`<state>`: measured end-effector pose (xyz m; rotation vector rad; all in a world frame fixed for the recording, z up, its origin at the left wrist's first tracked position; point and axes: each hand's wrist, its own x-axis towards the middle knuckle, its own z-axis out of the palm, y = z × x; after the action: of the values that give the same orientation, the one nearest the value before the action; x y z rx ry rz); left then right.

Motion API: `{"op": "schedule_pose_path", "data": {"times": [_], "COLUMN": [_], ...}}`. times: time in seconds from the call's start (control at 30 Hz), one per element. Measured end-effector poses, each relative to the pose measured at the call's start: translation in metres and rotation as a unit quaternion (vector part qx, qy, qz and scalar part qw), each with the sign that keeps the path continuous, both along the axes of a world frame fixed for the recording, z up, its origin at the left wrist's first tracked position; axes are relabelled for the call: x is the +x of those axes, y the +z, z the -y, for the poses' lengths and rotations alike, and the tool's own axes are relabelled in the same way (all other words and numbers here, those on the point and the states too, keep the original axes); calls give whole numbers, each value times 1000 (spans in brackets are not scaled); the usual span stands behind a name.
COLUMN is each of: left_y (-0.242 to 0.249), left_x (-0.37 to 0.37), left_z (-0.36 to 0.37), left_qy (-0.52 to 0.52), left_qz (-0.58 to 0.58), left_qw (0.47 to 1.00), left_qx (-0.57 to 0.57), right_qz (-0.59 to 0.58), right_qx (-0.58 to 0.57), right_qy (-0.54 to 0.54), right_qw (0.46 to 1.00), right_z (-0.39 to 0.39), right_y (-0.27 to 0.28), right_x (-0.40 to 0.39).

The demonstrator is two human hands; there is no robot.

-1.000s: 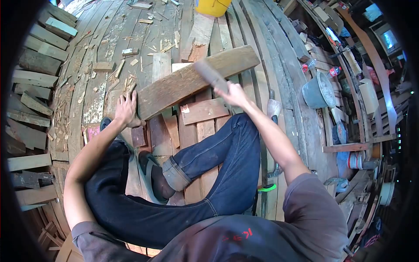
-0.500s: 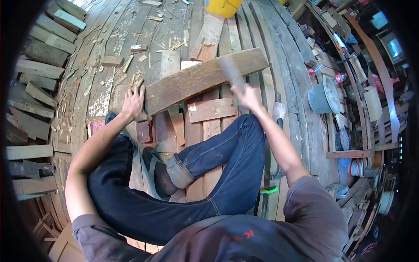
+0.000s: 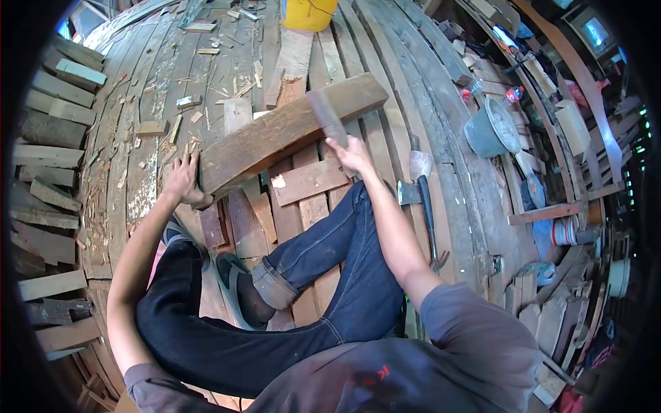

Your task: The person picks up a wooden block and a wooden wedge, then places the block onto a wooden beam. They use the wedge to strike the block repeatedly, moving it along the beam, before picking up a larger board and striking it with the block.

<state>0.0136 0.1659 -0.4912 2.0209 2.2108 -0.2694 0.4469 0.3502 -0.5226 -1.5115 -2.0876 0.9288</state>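
Note:
A thick wooden beam lies slanted across smaller boards on the floor. My left hand presses against its near left end, fingers spread. In my right hand is a flat grey tool, slightly blurred, held by its lower end; its blade overlaps the beam near the right end. Whether the blade touches the wood I cannot tell. A short reddish board lies just below the beam, in front of my bent knee.
A yellow bucket stands beyond the beam. Right of my knee lie a hatchet and a mallet-like tool. A grey bucket is at the right. Wood pieces line the left side; chips litter the floor.
The view has shifted, so the beam and both hands appear further left. The hatchet beside my right forearm now shows more fully. My hands keep their places on the beam and the tool.

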Motion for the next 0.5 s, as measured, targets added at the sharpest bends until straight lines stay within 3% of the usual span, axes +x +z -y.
{"op": "schedule_pose_path", "data": {"times": [0.4, 0.5], "left_y": [8, 10], "left_x": [-11, -23], "left_z": [-7, -17], "left_qy": [-17, -31], "left_qz": [21, 41], "left_qw": [999, 998], "left_qx": [-19, -30], "right_qz": [120, 173], "right_qx": [25, 84], "right_qy": [64, 83], "right_qw": [990, 978], "right_z": [-17, -28], "right_y": [25, 29], "right_x": [49, 70]}}
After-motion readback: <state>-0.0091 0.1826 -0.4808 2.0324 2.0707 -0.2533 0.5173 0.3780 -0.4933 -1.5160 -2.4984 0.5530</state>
